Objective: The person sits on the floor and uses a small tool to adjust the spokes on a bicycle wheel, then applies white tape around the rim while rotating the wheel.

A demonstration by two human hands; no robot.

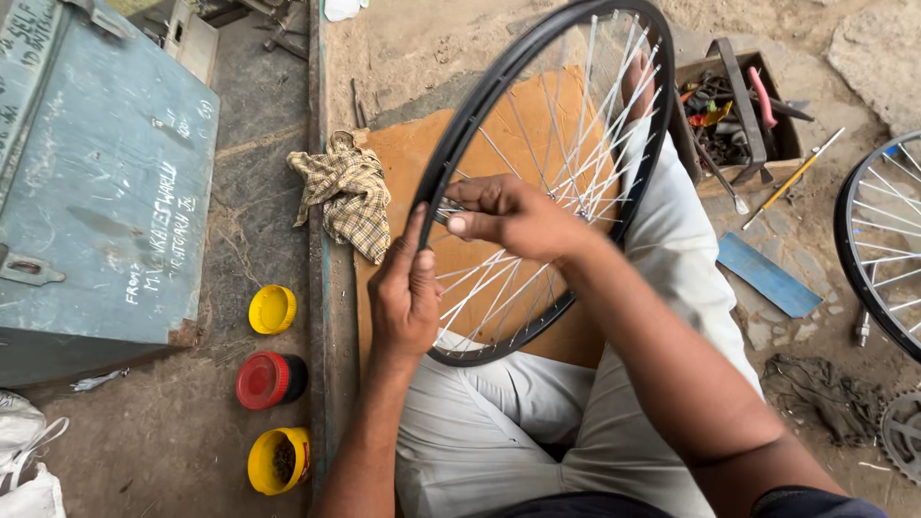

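A black bicycle wheel rim (499, 91) with silver spokes (576, 125) stands tilted over my lap. My left hand (403, 297) grips the rim at its near left side, thumb pointing up along it. Reaching through the wheel, my right hand (513, 216) pinches a spoke end close to the rim, just above my left hand. My legs in light trousers (672, 249) stretch out beneath the wheel, which rests on my lap.
A grey-blue metal box (106, 182) stands at left. A checked rag (350, 192) lies on a brown board (413, 144). Yellow and red caps (271, 309) sit on the ground. A wooden tool crate (739, 115) and another wheel (883, 249) lie at right.
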